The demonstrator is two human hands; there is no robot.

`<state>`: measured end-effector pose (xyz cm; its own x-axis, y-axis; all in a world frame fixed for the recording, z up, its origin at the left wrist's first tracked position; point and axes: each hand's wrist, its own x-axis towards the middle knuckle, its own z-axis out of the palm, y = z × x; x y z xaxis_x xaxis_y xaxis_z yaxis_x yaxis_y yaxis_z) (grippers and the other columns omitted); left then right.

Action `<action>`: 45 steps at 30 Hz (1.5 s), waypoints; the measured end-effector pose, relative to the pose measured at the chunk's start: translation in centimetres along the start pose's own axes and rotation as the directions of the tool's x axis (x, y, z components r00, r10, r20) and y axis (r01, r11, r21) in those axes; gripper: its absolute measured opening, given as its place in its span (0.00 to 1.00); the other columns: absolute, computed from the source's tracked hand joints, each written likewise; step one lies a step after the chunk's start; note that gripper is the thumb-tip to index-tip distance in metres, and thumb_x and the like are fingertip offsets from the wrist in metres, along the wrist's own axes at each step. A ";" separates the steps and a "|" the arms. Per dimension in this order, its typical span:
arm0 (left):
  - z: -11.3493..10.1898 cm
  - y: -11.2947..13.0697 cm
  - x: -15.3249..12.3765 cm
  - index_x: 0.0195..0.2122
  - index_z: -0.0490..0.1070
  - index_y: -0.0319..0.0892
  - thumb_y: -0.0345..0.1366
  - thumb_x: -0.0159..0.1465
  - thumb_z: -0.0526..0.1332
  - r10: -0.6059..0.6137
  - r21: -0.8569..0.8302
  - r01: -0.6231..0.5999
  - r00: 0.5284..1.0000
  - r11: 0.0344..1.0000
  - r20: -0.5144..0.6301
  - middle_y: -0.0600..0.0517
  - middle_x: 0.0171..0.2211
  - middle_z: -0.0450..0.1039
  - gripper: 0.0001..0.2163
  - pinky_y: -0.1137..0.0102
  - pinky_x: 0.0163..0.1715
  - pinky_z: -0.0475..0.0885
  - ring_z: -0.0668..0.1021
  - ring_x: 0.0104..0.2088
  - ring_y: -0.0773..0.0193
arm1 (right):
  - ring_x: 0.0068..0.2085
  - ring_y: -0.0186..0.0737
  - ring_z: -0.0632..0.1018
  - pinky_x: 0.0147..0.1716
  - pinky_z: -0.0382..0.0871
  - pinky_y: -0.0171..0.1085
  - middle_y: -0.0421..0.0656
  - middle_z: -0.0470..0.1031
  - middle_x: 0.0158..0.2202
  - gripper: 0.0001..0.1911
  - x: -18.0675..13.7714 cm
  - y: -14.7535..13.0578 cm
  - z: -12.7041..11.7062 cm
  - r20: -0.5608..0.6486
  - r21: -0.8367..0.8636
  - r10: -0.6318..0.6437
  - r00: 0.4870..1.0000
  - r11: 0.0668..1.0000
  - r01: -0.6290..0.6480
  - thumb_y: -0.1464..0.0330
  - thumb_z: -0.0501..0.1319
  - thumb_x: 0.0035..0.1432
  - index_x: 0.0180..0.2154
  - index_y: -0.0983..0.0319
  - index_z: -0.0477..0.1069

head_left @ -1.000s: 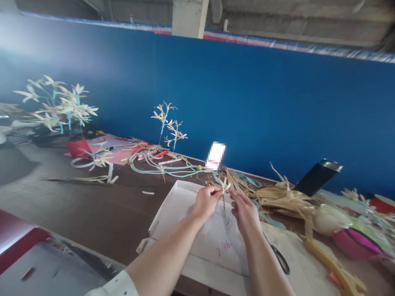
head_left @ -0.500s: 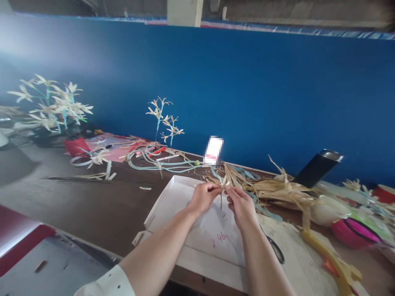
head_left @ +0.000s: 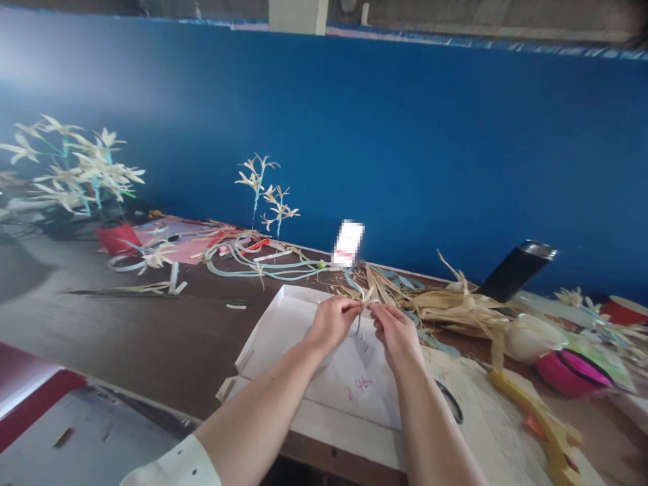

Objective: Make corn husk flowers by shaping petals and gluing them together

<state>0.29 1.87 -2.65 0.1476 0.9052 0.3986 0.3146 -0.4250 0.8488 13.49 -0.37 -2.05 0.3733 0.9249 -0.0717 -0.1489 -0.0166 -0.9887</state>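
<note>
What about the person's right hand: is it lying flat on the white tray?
No, the right hand is curled, with its fingers up at the small pale flower that the left hand pinches.

The scene is lit softly and rather dimly, with the strongest light seen to the left of the white box (head_left: 334,374). Far behind it on that side, the blue wall (head_left: 75,50) is washed by pale haze, and the table (head_left: 202,331) is greyed by dull sheen. Inside the box, faint shadows are cast. Just behind it, a bright rectangle (head_left: 348,241) is blown out and coarsely pixelated. Above its rear part, the straw flower (head_left: 366,297) and fingers (head_left: 383,315) are softly blurred. Well to its right, things are smeared and stretched.
</note>
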 end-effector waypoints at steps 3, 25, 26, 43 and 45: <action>0.1 0.0 -0.1 0.33 0.78 0.44 0.36 0.58 0.60 0.062 0.011 -0.061 0.998 0.998 -0.019 0.53 0.32 0.77 0.07 0.74 0.37 0.68 0.76 0.34 0.66 | 0.19 0.25 0.58 0.14 0.45 0.28 0.37 0.64 0.20 0.12 -0.2 -0.4 0.2 0.008 0.084 0.053 0.999 0.995 -0.053 0.64 0.69 0.37 0.23 0.64 0.71; -0.1 0.2 -0.4 0.31 0.77 0.45 0.36 0.59 0.59 0.090 0.117 -0.089 0.996 0.989 -0.009 0.53 0.33 0.77 0.06 0.74 0.37 0.67 0.76 0.36 0.65 | 0.18 0.25 0.56 0.14 0.44 0.29 0.35 0.63 0.20 0.13 -0.6 -0.4 0.4 0.067 0.088 0.021 0.998 0.996 -0.027 0.62 0.68 0.38 0.22 0.63 0.69; -0.1 0.2 -0.4 0.31 0.77 0.45 0.36 0.59 0.59 0.094 0.116 -0.092 0.996 0.989 -0.010 0.53 0.33 0.77 0.06 0.74 0.37 0.67 0.76 0.36 0.65 | 0.18 0.25 0.56 0.14 0.44 0.29 0.35 0.62 0.20 0.13 -0.6 -0.3 0.4 0.067 0.084 0.018 0.998 0.996 -0.024 0.61 0.68 0.38 0.22 0.63 0.70; -0.4 0.5 -0.4 0.30 0.76 0.44 0.37 0.60 0.57 0.086 0.173 -0.086 0.996 0.981 0.004 0.54 0.31 0.76 0.08 0.76 0.33 0.64 0.75 0.33 0.66 | 0.18 0.25 0.56 0.15 0.45 0.30 0.36 0.64 0.20 0.13 -0.4 0.2 0.5 0.079 0.038 -0.031 0.996 0.999 0.028 0.60 0.67 0.41 0.23 0.63 0.71; -0.4 0.4 -0.4 0.29 0.76 0.44 0.38 0.60 0.57 0.078 0.183 -0.078 0.997 0.980 0.005 0.54 0.31 0.76 0.09 0.76 0.32 0.64 0.74 0.32 0.67 | 0.18 0.26 0.56 0.15 0.45 0.29 0.36 0.63 0.19 0.13 -0.3 0.4 0.4 0.074 0.008 -0.058 0.996 0.998 0.058 0.59 0.66 0.42 0.23 0.63 0.71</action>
<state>0.03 1.31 -2.32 0.1761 0.8691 0.4622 0.4682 -0.4870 0.7373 12.93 -0.50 -2.37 0.3121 0.9500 -0.0042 -0.1344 0.0397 -0.9901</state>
